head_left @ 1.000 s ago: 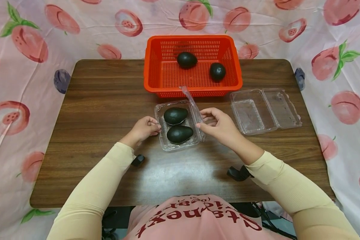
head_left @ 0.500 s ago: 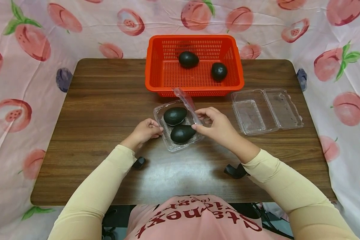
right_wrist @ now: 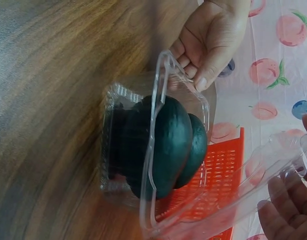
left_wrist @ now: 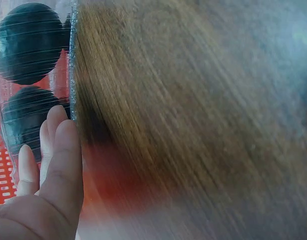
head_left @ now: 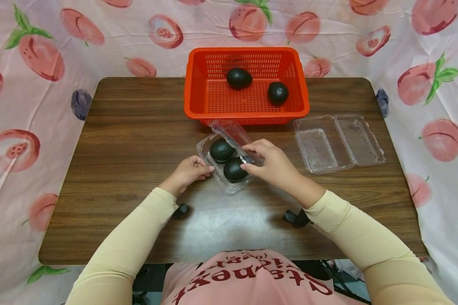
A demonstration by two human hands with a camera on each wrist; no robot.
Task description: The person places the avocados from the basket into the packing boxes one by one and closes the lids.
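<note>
In the head view a clear plastic clamshell container (head_left: 228, 186), turned at a slant, holds two dark avocados: one farther back (head_left: 222, 150) and one nearer (head_left: 234, 169). My left hand (head_left: 192, 171) pinches its left rim, thumb on top, as the right wrist view also shows. On the other side, my right hand (head_left: 272, 165) grips the raised lid (head_left: 229, 130), which leans partway over the avocados. Through the ribbed clear wall, the left wrist view shows both dark fruits beside my left fingers (left_wrist: 66, 160).
Behind the container stands an orange-red plastic basket (head_left: 246, 115) with two more avocados (head_left: 239, 78) inside. A second clear clamshell (head_left: 316, 146) lies opened flat to the right. All stand on a brown wooden table (head_left: 129, 127) with fruit-print cloth around it.
My right hand has swung the lid leftward over the avocados. The container has turned and tipped with both hands on it, and the nearer avocado has shifted slightly right.
</note>
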